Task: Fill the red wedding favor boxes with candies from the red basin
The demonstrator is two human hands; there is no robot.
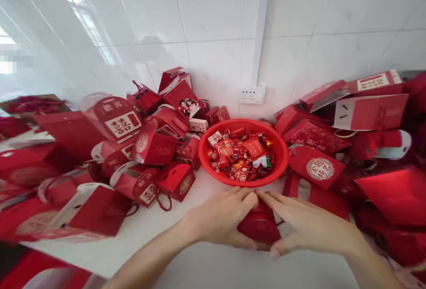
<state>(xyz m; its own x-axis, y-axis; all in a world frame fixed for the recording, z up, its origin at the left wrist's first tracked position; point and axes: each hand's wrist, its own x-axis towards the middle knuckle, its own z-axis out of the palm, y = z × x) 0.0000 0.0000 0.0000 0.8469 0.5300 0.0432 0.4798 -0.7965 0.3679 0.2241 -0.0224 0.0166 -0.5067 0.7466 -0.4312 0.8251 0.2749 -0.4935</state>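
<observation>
Lower centre of head view: red gift box (261,226) on white table (213,271). Left hand (226,216) grasping box's left side; right hand (299,223) curved along right side, whether gripping cannot tell. Just above, red plastic basin (282,158) with wrapped sweets (239,156). Frame left and right: piled wedding-favour boxes (158,148).

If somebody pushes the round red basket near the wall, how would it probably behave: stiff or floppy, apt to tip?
The basket is probably fairly stiff, since its outline looks evenly rounded. It would likely slide rather than tip, being broad. The wrapped pieces lie loose in a heap, so a sharp push may shift them.
</observation>
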